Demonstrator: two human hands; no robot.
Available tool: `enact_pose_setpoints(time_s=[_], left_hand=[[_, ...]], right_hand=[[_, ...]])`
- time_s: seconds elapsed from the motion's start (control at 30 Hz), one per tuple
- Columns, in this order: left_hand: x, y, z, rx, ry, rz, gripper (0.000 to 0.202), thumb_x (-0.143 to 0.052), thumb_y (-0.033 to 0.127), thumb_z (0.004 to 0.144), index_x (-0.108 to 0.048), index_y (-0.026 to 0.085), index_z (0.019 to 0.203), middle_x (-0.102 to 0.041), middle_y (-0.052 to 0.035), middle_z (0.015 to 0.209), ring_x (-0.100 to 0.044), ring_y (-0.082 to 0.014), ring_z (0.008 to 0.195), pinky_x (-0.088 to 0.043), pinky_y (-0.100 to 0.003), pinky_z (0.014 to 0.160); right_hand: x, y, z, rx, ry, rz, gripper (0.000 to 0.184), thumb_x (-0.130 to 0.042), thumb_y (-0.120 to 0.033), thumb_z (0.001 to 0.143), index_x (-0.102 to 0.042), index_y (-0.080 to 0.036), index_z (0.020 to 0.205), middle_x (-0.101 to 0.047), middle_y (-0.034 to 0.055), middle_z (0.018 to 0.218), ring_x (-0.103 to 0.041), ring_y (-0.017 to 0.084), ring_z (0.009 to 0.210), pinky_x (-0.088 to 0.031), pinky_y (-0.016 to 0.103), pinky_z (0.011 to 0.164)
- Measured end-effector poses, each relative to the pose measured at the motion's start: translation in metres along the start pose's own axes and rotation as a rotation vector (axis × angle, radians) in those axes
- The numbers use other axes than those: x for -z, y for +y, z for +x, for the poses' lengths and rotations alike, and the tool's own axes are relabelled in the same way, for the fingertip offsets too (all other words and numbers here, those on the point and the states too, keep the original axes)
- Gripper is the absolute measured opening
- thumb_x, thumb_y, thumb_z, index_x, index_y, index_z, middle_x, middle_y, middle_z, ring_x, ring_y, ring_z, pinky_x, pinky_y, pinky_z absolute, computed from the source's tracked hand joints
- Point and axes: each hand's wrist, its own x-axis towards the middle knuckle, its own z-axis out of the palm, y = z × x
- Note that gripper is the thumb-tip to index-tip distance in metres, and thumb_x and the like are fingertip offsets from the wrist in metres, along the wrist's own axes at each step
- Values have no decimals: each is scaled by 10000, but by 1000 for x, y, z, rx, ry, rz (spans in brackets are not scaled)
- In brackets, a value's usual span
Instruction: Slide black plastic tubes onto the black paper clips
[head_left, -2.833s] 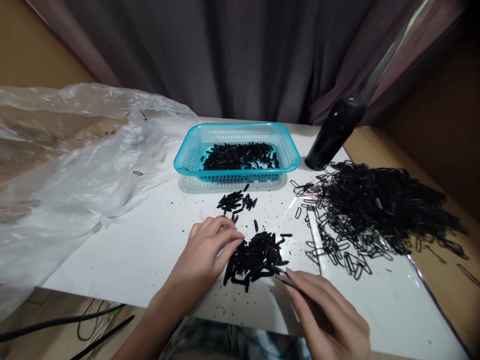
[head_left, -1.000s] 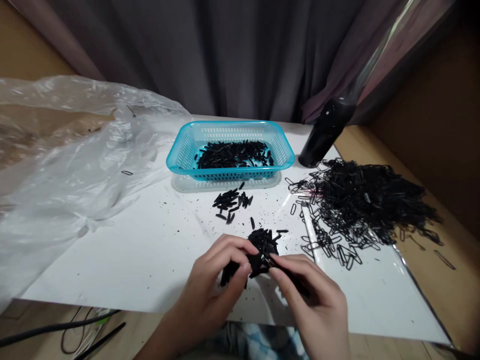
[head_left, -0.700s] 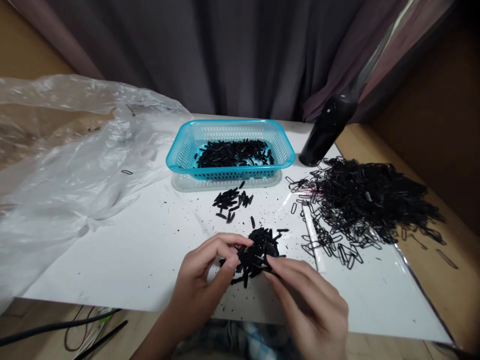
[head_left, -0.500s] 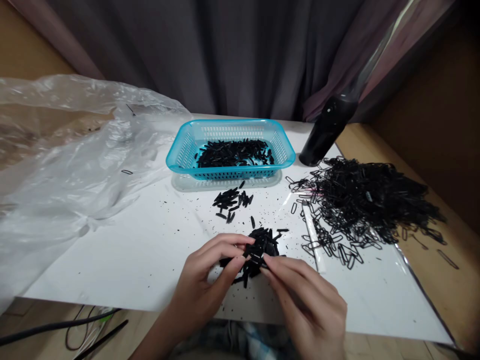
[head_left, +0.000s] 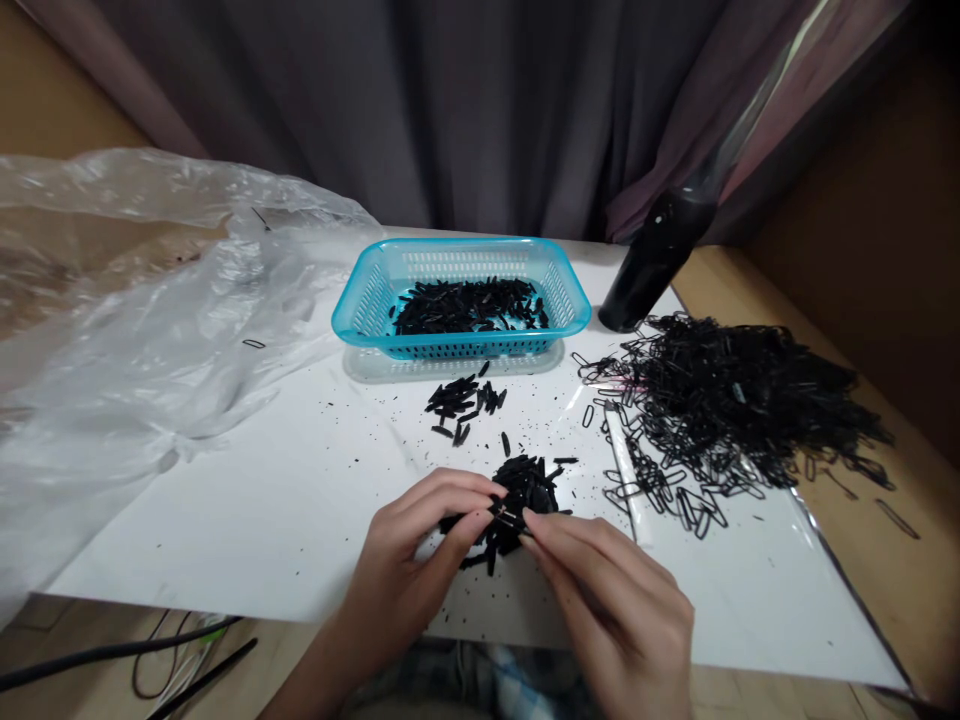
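Observation:
My left hand (head_left: 420, 560) and my right hand (head_left: 607, 590) meet over a small heap of short black pieces (head_left: 525, 495) on the white sheet (head_left: 262, 510). Both hands pinch one thin black piece (head_left: 506, 516) between their fingertips, just above the heap's near edge. A second, smaller cluster of black pieces (head_left: 461, 400) lies farther back. Behind it stands a turquoise basket (head_left: 352, 310) with more of the same black pieces inside.
A large tangle of black wire loops (head_left: 735, 400) covers the right side of the sheet. A dark bottle-like cylinder (head_left: 649, 265) leans at the back right. Crumpled clear plastic (head_left: 135, 310) fills the left. Cables (head_left: 150, 660) hang below the table's front edge.
Both hands came together from the sheet, lifted pieces from the near heap, then let most drop. They now pinch a single thin piece between the fingertips.

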Motion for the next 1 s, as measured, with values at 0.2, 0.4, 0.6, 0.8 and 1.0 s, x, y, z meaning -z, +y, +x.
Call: enact_pose_setpoints(time_s=[0.2,0.4,0.6,0.8,1.0], left_hand=[[0,-2,-1,-14,-6,6,235,-567,53,926,-707,241,921,-752,-15,965,-706,-148,909,-575,-231,817],[-1,-3,-1,-9,-19,7,238,-570,49,928,-705,246,928,-749,-5,981,-700,-141,935,-567,-229,837],[-1,-5,-2,-12,-31,24,240,-565,43,933,-698,242,944,-745,0,997,-693,-128,954,-553,-207,857],[-2,-4,-1,-57,-11,54,233,-569,31,922,-694,227,935,-748,5,981,-694,-111,937,-544,-170,855],[-3,-3,0,-94,3,90,215,-571,35,920,-694,210,936,-753,-4,974,-698,-113,936,-540,-159,852]], right_hand=[[0,0,-1,6,10,-42,362,-591,2,898,-684,-209,1177,-761,50,1069,-720,175,932,-604,300,791],[2,1,-1,37,4,-63,357,-592,16,884,-683,-187,1163,-764,51,1070,-716,166,929,-598,292,791],[3,0,1,58,-2,-97,371,-573,29,883,-679,-181,1170,-767,46,1065,-712,155,926,-576,276,792],[5,1,2,79,-20,-144,359,-558,18,895,-681,-168,1177,-763,61,1069,-698,168,896,-568,294,764],[9,3,4,130,-64,-188,409,-513,49,885,-669,-135,1216,-755,86,1074,-670,177,830,-553,310,679]])
